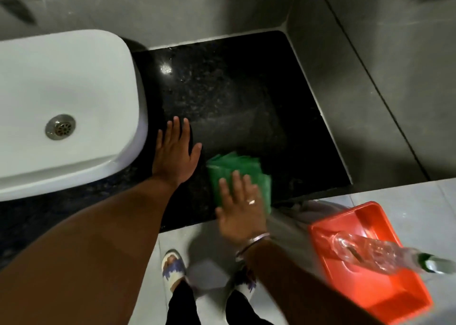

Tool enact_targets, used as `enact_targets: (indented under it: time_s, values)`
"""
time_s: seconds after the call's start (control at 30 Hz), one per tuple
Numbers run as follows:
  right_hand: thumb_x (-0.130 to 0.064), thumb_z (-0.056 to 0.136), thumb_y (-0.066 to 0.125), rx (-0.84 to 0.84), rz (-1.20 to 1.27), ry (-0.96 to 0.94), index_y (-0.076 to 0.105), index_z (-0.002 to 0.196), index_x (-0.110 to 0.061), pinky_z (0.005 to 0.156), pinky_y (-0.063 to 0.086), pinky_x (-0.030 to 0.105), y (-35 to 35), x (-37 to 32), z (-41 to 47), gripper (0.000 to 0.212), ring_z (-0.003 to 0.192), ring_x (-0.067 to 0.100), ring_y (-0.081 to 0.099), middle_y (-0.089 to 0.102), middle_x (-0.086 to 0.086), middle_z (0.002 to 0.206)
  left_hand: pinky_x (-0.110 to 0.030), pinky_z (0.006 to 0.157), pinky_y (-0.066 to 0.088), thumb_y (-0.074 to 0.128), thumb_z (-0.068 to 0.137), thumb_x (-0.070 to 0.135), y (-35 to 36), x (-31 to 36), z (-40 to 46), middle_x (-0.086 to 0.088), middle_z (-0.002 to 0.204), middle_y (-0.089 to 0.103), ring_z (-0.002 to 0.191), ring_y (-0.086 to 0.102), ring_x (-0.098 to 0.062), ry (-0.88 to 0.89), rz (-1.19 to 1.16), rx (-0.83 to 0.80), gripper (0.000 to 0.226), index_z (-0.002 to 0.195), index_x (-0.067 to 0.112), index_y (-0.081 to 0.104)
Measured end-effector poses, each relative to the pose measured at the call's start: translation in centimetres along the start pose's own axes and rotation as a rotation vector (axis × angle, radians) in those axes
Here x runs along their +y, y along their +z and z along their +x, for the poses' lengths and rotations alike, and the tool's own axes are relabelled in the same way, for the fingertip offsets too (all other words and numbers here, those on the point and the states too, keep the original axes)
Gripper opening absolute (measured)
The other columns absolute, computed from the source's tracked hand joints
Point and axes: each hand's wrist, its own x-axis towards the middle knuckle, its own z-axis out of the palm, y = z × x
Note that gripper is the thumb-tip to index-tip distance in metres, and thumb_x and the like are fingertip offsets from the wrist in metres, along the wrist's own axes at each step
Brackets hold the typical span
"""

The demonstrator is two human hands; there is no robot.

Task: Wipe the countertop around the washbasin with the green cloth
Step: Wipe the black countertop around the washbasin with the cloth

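Note:
A folded green cloth (234,170) lies on the black speckled countertop (234,90), near its front edge. My right hand (240,208) presses flat on the cloth's near part, fingers spread, with a ring and a bangle on it. My left hand (176,151) rests flat and empty on the countertop, just left of the cloth and right beside the white washbasin (61,102). The basin stands on the left of the counter, its metal drain (60,126) showing.
Grey tiled walls (370,65) close the counter at the back and right. A red plastic tub (370,258) holding a clear bottle (365,249) sits on the floor at the lower right. My sandalled feet (174,266) stand on light floor tiles below the counter edge.

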Motion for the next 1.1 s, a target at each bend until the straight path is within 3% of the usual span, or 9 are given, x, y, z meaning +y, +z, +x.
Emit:
enact_targets:
  time_s: [0.17, 0.33, 0.5, 0.63, 0.7, 0.83, 0.93, 1.0, 1.1]
  values:
    - [-0.047, 0.078, 0.047, -0.065, 0.04, -0.15, 0.039, 0.144, -0.029, 0.11, 0.029, 0.05, -0.3, 0.4, -1.4, 0.069, 0.139, 0.033, 0.036, 0.036, 0.01, 0.153, -0.048, 0.123, 0.009, 0.034, 0.096, 0.05, -0.1, -0.5, -0.1, -0.014, 0.163, 0.016, 0.151, 0.015, -0.029, 0.017, -0.009, -0.016, 0.072, 0.155, 0.012, 0.018]
    - [-0.045, 0.085, 0.036, 0.026, -0.034, 0.314, 0.029, 0.149, -0.024, 0.114, 0.02, 0.055, -3.0, 11.8, -0.5, 0.068, 0.142, 0.041, 0.023, 0.023, 0.018, 0.158, -0.05, 0.122, 0.009, 0.033, 0.095, 0.052, -0.1, -0.4, -0.2, -0.015, 0.163, 0.016, 0.151, 0.014, -0.031, 0.02, -0.019, -0.023, 0.071, 0.154, 0.015, 0.021]
    - [-0.059, 0.082, 0.026, -0.033, -0.031, 0.264, 0.019, 0.152, -0.024, 0.116, 0.01, 0.055, -1.6, 4.2, -1.9, 0.078, 0.145, 0.041, 0.01, 0.01, 0.019, 0.16, -0.05, 0.123, 0.004, 0.041, 0.095, 0.052, -2.3, -1.2, -2.4, -0.017, 0.165, 0.005, 0.152, 0.0, -0.034, 0.192, -0.18, -0.118, 0.074, 0.154, 0.012, 0.021]
    - [-0.059, 0.082, 0.031, -0.086, 0.012, 0.119, 0.024, 0.151, -0.023, 0.115, 0.011, 0.055, 0.7, -7.4, -3.3, 0.078, 0.145, 0.042, 0.013, 0.015, 0.019, 0.159, -0.043, 0.115, 0.029, 0.044, 0.093, 0.043, -5.2, -11.8, -14.2, -0.008, 0.149, 0.048, 0.14, 0.042, -0.029, 0.372, -0.205, -0.052, 0.049, 0.133, 0.018, 0.058]
    - [-0.057, 0.082, 0.032, -0.087, 0.025, 0.096, 0.03, 0.149, -0.019, 0.114, 0.015, 0.057, 1.5, -13.6, -3.6, 0.077, 0.143, 0.044, 0.018, 0.021, 0.021, 0.157, -0.042, 0.098, 0.044, 0.046, 0.089, 0.032, -6.9, -21.1, -20.1, -0.008, 0.122, 0.067, 0.112, 0.063, -0.033, 0.218, -0.208, 0.001, 0.037, 0.11, 0.017, 0.072]
    - [-0.056, 0.08, 0.033, -0.087, 0.019, 0.026, 0.033, 0.148, -0.016, 0.114, 0.016, 0.056, 4.1, -25.0, -4.2, 0.078, 0.142, 0.045, 0.02, 0.023, 0.023, 0.156, -0.046, 0.075, 0.043, 0.046, 0.084, 0.026, -10.0, -38.2, -22.7, -0.013, 0.096, 0.067, 0.084, 0.061, -0.039, -0.18, -0.021, 0.154, 0.029, 0.096, 0.017, 0.07]
    - [-0.058, 0.081, 0.034, -0.089, 0.019, -0.043, 0.026, 0.15, -0.017, 0.116, 0.01, 0.054, 6.2, -33.6, -3.9, 0.081, 0.144, 0.043, 0.013, 0.018, 0.022, 0.158, -0.05, 0.099, 0.04, 0.045, 0.09, 0.037, -11.1, -47.3, -19.3, -0.023, 0.128, 0.057, 0.12, 0.052, -0.043, -0.422, 0.046, 0.076, 0.048, 0.128, 0.01, 0.057]
    - [-0.058, 0.081, 0.039, -0.103, 0.013, -0.13, 0.023, 0.151, -0.018, 0.117, 0.006, 0.053, 7.7, -39.2, -3.4, 0.082, 0.145, 0.043, 0.01, 0.014, 0.022, 0.159, -0.053, 0.116, 0.023, 0.042, 0.095, 0.046, -10.8, -51.9, -17.4, -0.022, 0.155, 0.033, 0.143, 0.028, -0.042, -0.529, 0.015, -0.053, 0.063, 0.148, 0.013, 0.036]
    - [-0.061, 0.082, 0.036, -0.134, -0.016, -0.269, 0.015, 0.152, -0.024, 0.118, 0.002, 0.05, 8.8, -43.1, -3.1, 0.082, 0.147, 0.038, 0.003, 0.005, 0.015, 0.161, -0.052, 0.122, 0.008, 0.03, 0.096, 0.059, -9.5, -55.0, -16.6, -0.014, 0.165, 0.009, 0.15, 0.009, -0.038, -0.526, -0.007, -0.11, 0.071, 0.156, 0.023, 0.016]
